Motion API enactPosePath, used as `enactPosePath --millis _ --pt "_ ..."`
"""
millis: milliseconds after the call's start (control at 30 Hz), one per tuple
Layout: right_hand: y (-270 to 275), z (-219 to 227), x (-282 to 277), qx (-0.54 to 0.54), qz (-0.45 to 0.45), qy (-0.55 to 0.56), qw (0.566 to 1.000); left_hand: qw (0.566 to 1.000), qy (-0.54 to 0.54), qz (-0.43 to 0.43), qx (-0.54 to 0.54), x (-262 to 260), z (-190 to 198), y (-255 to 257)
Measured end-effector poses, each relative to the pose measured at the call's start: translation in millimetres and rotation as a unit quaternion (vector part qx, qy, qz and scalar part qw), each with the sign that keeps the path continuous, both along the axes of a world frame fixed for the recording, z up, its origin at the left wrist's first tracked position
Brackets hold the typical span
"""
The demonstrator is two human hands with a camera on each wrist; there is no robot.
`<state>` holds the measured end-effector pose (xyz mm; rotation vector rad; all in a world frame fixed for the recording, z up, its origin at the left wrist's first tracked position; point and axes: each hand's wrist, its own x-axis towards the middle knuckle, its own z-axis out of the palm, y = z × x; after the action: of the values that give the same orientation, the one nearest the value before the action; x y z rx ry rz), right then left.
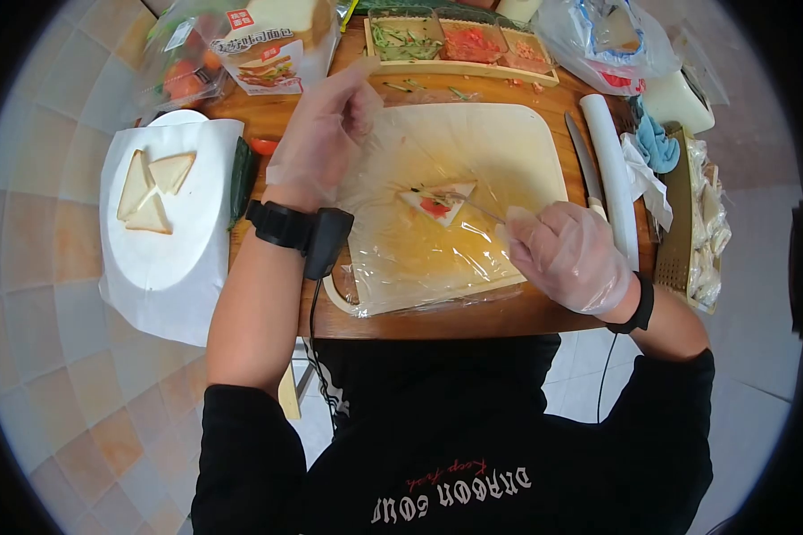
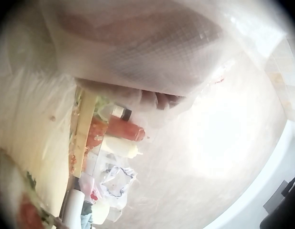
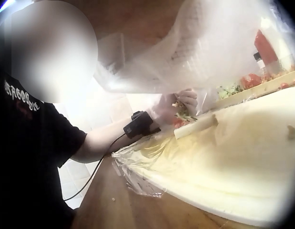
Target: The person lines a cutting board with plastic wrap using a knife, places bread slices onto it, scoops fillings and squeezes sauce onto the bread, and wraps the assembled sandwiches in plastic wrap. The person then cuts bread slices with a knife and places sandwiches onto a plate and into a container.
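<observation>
A white triangle of bread (image 1: 456, 212) topped with green cucumber shreds and red pieces lies on clear plastic film (image 1: 393, 259) over a pale cutting board (image 1: 535, 134). My right hand (image 1: 571, 254), in a clear plastic glove, grips a thin metal utensil (image 1: 484, 209) whose far end reaches the topping; its kind is hard to make out. At the board's upper left is my gloved left hand (image 1: 330, 125), fingers loosely curled beside the film, with nothing visible in them. In the right wrist view the bread (image 3: 195, 128) stands out in front of the left hand (image 3: 185, 99).
Bread triangles (image 1: 171, 171) lie on a paper-covered plate at left, beside a cucumber (image 1: 241, 183). A wooden tray (image 1: 509, 73) of shredded fillings and a bagged loaf (image 1: 277, 49) stand behind the board. A knife (image 1: 583, 156) and a white roll (image 1: 611, 178) lie on the right.
</observation>
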<state>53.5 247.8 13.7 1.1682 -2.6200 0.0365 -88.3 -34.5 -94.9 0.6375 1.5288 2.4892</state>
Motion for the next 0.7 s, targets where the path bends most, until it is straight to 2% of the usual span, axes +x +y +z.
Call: enactPosePath --millis 100,133,200,267,300,367,433,500,567,600,633,700 --pt "0 3 -3 -0.041 0.033 0.016 0.998 0.998 -0.056 0.016 0.024 6 12 4" --pt "0 4 -4 -0.043 0.018 0.021 0.999 0.998 -0.056 0.016 0.025 5 15 4" --pt "1 6 -7 -0.045 0.003 0.029 0.999 0.986 -0.157 -0.004 0.047 1 22 3" --pt "5 11 -13 -0.158 -0.082 -0.046 0.983 0.982 -0.181 0.019 0.053 4 28 7" --pt "8 14 -24 -0.157 -0.080 -0.041 0.984 0.976 -0.203 0.040 0.060 4 32 10" --pt "17 22 -61 -0.246 -0.180 -0.095 0.948 0.980 -0.183 0.045 0.062 4 32 10" --pt "19 20 -103 -0.364 -0.230 -0.189 0.882 0.984 -0.160 0.048 0.060 1 30 9" --pt "14 8 -144 -0.486 -0.218 -0.285 0.797 0.979 -0.169 0.076 0.086 -2 29 7" --pt "6 -5 -180 -0.464 -0.234 -0.318 0.793 0.980 -0.165 0.073 0.089 1 33 8" --pt "2 -14 -197 -0.339 -0.217 -0.228 0.886 0.978 -0.169 0.073 0.093 3 34 9" --pt "-3 -21 -209 -0.202 -0.196 -0.130 0.951 0.980 -0.160 0.068 0.097 3 33 9" --pt "-18 -28 -220 -0.189 -0.224 -0.129 0.947 0.984 -0.156 0.048 0.077 1 29 7"
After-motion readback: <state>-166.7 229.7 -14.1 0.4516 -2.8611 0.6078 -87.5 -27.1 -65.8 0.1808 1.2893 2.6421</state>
